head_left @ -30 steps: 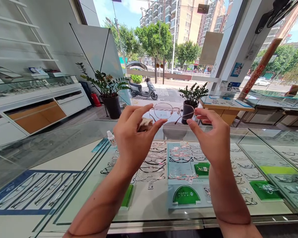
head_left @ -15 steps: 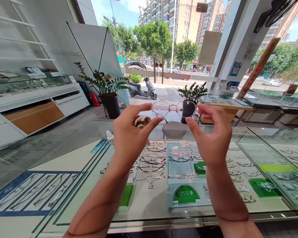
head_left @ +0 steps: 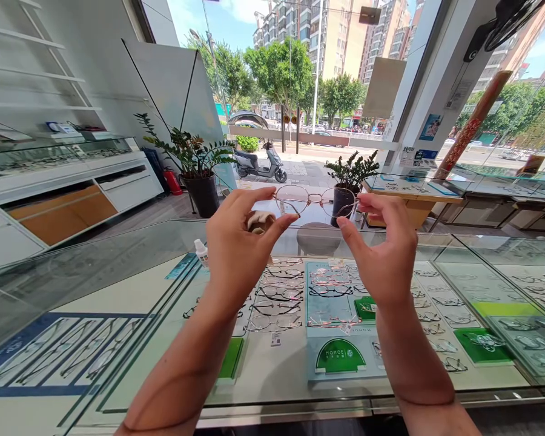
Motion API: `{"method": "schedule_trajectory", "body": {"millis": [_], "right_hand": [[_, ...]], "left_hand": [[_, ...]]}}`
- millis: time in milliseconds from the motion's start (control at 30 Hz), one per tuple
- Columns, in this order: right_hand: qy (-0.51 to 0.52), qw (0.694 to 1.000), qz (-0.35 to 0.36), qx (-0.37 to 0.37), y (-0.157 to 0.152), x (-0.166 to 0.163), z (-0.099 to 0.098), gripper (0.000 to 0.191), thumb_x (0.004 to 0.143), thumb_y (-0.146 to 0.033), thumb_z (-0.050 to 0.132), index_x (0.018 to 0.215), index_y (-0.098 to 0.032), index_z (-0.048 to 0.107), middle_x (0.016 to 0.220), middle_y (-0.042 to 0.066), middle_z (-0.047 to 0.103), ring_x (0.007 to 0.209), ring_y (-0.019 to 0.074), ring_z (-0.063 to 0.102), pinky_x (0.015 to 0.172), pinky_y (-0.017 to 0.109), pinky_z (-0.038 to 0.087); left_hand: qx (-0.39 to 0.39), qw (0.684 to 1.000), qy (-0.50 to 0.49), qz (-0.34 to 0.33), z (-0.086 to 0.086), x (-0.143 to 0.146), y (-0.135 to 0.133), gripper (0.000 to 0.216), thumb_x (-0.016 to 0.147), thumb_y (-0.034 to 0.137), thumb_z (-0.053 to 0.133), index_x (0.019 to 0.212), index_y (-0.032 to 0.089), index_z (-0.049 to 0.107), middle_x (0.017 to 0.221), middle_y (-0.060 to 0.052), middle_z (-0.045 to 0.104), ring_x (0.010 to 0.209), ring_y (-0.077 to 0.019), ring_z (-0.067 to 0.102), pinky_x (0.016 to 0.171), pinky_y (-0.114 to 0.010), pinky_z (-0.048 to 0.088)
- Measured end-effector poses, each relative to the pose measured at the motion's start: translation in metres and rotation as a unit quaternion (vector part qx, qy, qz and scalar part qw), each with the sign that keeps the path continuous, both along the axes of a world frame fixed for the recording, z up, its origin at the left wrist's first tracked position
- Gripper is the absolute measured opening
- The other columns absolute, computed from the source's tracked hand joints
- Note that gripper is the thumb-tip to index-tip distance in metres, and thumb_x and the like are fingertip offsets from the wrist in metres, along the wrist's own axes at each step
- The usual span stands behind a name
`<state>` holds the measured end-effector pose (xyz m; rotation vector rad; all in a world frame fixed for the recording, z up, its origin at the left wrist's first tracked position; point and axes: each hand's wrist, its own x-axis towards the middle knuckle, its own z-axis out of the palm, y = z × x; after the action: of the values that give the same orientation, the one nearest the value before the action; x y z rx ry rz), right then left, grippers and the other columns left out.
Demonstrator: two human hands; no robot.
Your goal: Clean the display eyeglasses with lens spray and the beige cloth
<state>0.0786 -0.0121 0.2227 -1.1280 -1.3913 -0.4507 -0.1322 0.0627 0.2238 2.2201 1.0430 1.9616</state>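
Note:
A thin rose-gold pair of glasses [head_left: 315, 200] is held up at chest height over a glass display counter [head_left: 118, 266]. My left hand [head_left: 238, 248] pinches its left rim between thumb and forefinger, and a small beige cloth [head_left: 260, 221] is tucked in the same hand. My right hand [head_left: 384, 251] pinches the right rim and hinge. Both lenses face me, clear against the street behind. Under the counter glass lie rows of spectacle frames [head_left: 281, 290] on trays.
A small white dropper bottle [head_left: 201, 252] stands on the counter to the left. Two potted plants [head_left: 198, 166] and a round stool [head_left: 318, 238] sit beyond the counter. More glass counters [head_left: 504, 278] run to the right; shelves and drawers [head_left: 59, 200] line the left wall.
The glasses turned from slightly angled to level and facing me, and both hands drew a little closer together and lower.

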Motion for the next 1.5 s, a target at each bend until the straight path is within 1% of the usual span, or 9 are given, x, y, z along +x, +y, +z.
{"method": "schedule_trajectory", "body": {"millis": [167, 400, 600, 733, 933, 1133, 1267, 1400, 1500], "right_hand": [[0.006, 0.999, -0.005, -0.032, 0.001, 0.002, -0.001, 0.03, 0.097, -0.03, 0.077, 0.127, -0.025, 0.071, 0.123, 0.008, 0.077, 0.105, 0.0256, 0.075, 0.09, 0.045, 0.062], [0.023, 0.993, -0.008, -0.113, 0.0, 0.003, 0.001, 0.034, 0.099, -0.03, 0.072, 0.132, -0.025, 0.072, 0.13, 0.01, 0.078, 0.104, 0.0275, 0.078, 0.093, 0.051, 0.062], [0.029, 0.988, -0.001, -0.152, -0.001, 0.002, 0.002, 0.036, 0.098, -0.026, 0.071, 0.134, -0.024, 0.071, 0.134, 0.011, 0.078, 0.106, 0.0279, 0.078, 0.094, 0.052, 0.062], [0.031, 0.99, -0.002, -0.137, -0.001, 0.003, 0.002, 0.034, 0.097, -0.027, 0.071, 0.131, -0.024, 0.071, 0.133, 0.01, 0.078, 0.105, 0.0271, 0.078, 0.095, 0.052, 0.061], [0.032, 0.996, -0.009, -0.082, -0.001, 0.003, 0.002, 0.027, 0.096, -0.026, 0.07, 0.123, -0.025, 0.072, 0.121, 0.008, 0.079, 0.099, 0.0251, 0.076, 0.09, 0.048, 0.062], [0.026, 0.999, 0.013, -0.022, -0.002, 0.0, 0.002, 0.02, 0.096, -0.025, 0.071, 0.117, -0.025, 0.072, 0.114, 0.005, 0.078, 0.095, 0.0226, 0.075, 0.088, 0.045, 0.063], [0.028, 0.999, 0.02, -0.017, -0.004, -0.002, 0.004, 0.022, 0.096, -0.028, 0.073, 0.118, -0.026, 0.072, 0.115, 0.006, 0.077, 0.097, 0.0232, 0.076, 0.09, 0.045, 0.064], [0.036, 0.999, 0.02, -0.021, -0.004, -0.002, 0.004, 0.024, 0.096, -0.031, 0.075, 0.12, -0.025, 0.073, 0.116, 0.006, 0.078, 0.099, 0.0235, 0.076, 0.091, 0.045, 0.064], [0.034, 0.998, 0.019, -0.045, 0.0, 0.0, 0.001, 0.026, 0.096, -0.031, 0.074, 0.122, -0.025, 0.073, 0.118, 0.007, 0.079, 0.1, 0.024, 0.077, 0.091, 0.047, 0.064]], "left_hand": [[0.025, 0.999, 0.014, 0.021, -0.001, 0.002, -0.001, 0.037, 0.086, 0.038, 0.094, 0.116, 0.024, 0.077, 0.111, -0.005, 0.077, 0.099, -0.0226, 0.072, 0.083, -0.035, 0.058], [0.033, 0.999, 0.001, 0.02, -0.002, 0.007, -0.011, 0.036, 0.089, 0.041, 0.092, 0.115, 0.025, 0.075, 0.106, -0.005, 0.071, 0.082, -0.0175, 0.067, 0.067, -0.031, 0.055], [0.065, 0.997, 0.008, 0.049, -0.002, 0.009, -0.016, 0.035, 0.09, 0.041, 0.091, 0.119, 0.027, 0.076, 0.109, -0.007, 0.071, 0.078, -0.0168, 0.065, 0.068, -0.033, 0.056], [0.06, 0.997, 0.002, 0.038, -0.002, 0.008, -0.012, 0.037, 0.088, 0.04, 0.093, 0.119, 0.026, 0.077, 0.109, -0.006, 0.072, 0.079, -0.0167, 0.066, 0.066, -0.031, 0.055], [0.052, 0.998, 0.009, 0.023, -0.001, 0.003, -0.004, 0.036, 0.09, 0.036, 0.091, 0.122, 0.028, 0.077, 0.115, -0.007, 0.076, 0.097, -0.022, 0.072, 0.083, -0.036, 0.058], [0.001, 1.0, 0.001, 0.007, 0.002, 0.001, -0.003, 0.035, 0.093, 0.039, 0.087, 0.125, 0.028, 0.077, 0.116, -0.006, 0.077, 0.099, -0.0227, 0.072, 0.083, -0.036, 0.06], [0.0, 1.0, -0.002, 0.003, 0.002, 0.0, -0.002, 0.034, 0.093, 0.039, 0.087, 0.124, 0.03, 0.077, 0.117, -0.006, 0.077, 0.101, -0.0229, 0.073, 0.089, -0.037, 0.06], [0.001, 1.0, -0.006, 0.005, 0.002, 0.0, -0.003, 0.034, 0.093, 0.039, 0.087, 0.123, 0.028, 0.077, 0.116, -0.006, 0.077, 0.104, -0.0241, 0.073, 0.087, -0.038, 0.06], [0.008, 1.0, -0.012, 0.016, 0.002, 0.002, -0.006, 0.035, 0.093, 0.043, 0.087, 0.123, 0.029, 0.077, 0.118, -0.007, 0.076, 0.108, -0.0256, 0.072, 0.088, -0.039, 0.061]]}}
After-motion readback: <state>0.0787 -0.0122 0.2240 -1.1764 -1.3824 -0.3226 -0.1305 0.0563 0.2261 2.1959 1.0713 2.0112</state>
